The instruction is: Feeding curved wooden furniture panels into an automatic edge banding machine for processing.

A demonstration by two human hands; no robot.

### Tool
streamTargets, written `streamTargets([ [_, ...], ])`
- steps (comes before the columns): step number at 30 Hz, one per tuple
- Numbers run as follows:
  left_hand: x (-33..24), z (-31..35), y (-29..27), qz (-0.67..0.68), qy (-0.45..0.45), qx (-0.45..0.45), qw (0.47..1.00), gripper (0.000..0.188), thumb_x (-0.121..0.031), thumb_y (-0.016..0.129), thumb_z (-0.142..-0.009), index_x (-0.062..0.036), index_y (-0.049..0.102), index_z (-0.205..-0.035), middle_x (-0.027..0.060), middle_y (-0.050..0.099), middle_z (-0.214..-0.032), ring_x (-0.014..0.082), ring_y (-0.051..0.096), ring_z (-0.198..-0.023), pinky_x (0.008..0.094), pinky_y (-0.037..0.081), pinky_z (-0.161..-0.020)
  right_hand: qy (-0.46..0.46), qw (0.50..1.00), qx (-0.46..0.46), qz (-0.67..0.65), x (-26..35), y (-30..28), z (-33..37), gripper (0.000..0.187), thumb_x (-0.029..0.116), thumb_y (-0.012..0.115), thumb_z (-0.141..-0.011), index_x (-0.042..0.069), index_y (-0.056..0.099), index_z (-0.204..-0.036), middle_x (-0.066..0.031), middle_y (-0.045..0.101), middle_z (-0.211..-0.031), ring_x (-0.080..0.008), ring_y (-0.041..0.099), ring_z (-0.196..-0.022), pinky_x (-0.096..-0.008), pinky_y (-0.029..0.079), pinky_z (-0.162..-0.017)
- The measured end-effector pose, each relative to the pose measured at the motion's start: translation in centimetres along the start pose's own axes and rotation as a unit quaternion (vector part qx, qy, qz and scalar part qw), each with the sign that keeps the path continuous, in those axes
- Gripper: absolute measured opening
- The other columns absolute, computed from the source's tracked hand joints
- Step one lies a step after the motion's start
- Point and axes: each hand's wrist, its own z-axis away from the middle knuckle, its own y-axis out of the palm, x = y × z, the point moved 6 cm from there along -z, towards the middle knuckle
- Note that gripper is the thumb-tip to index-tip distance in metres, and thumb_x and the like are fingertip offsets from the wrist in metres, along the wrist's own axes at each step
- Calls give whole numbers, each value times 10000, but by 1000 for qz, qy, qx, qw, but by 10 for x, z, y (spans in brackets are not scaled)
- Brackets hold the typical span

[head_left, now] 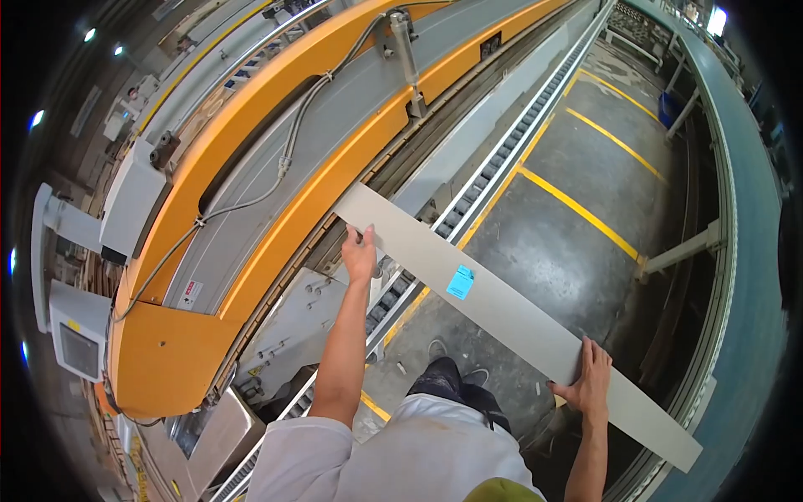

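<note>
A long, narrow beige panel (519, 314) spans slantwise in front of me, with a blue paper label (460, 282) on its upper face. Near its left end, my left hand (360, 253) grips the near edge, thumb and fingers closed round it. Toward the other end, my right hand (590, 381) holds the same panel, fingers over the top face and thumb at the near edge. The panel's left end meets the lower edge of an orange machine (167, 356). Its right end reaches over a green conveyor belt (744, 276).
A roller track (493, 163) runs beside the machine and passes beneath the panel. Yellow lines (577, 211) mark the grey floor (548, 251) between the track and the belt. A cable (293, 142) lies along the machine's top. A control screen (79, 347) stands at far left.
</note>
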Motion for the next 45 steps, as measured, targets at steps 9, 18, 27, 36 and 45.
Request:
streamTargets([
  [9,2,-34,58,117,24,-49,992,435,-223,622,-931,39,526,-1265,145,692,-842,188,637,-760,331,489,-710,-1,1000,4,-27,-31,-14,-60,1071,374,886,-421,-2,442,-1320,-194,512,-1243,-372,474,-1160,-470,345,-1029],
  [18,-31,-30,131,207,-100,115,966,505,-147,651,-913,20,484,-1360,105,715,-901,122,640,-761,280,498,-701,9,1000,9,10,-70,-28,-109,1094,423,889,-415,9,455,-1331,-200,516,-1255,-380,476,-1167,-468,347,-1047],
  [27,-73,-47,183,286,-130,125,941,463,-102,621,-935,-5,491,-1368,65,696,-898,102,618,-717,255,495,-629,28,999,36,8,-107,-37,-164,1048,437,886,-447,24,465,-1313,-192,517,-1238,-370,472,-1172,-464,340,-1053],
  [36,-109,-67,229,323,-161,103,927,447,-90,624,-937,7,502,-1356,48,693,-895,86,597,-715,242,470,-644,24,999,30,6,-146,-49,-221,1066,489,872,-410,25,488,-1289,-185,536,-1200,-377,494,-1118,-480,362,-1006],
  [45,-140,-89,270,280,-204,64,936,307,-165,656,-927,-4,606,-1184,49,701,-922,100,620,-714,250,468,-624,-17,999,16,-35,-185,-59,-277,1075,440,855,-384,-15,462,-1274,-189,527,-1148,-378,485,-1070,-504,325,-999],
])
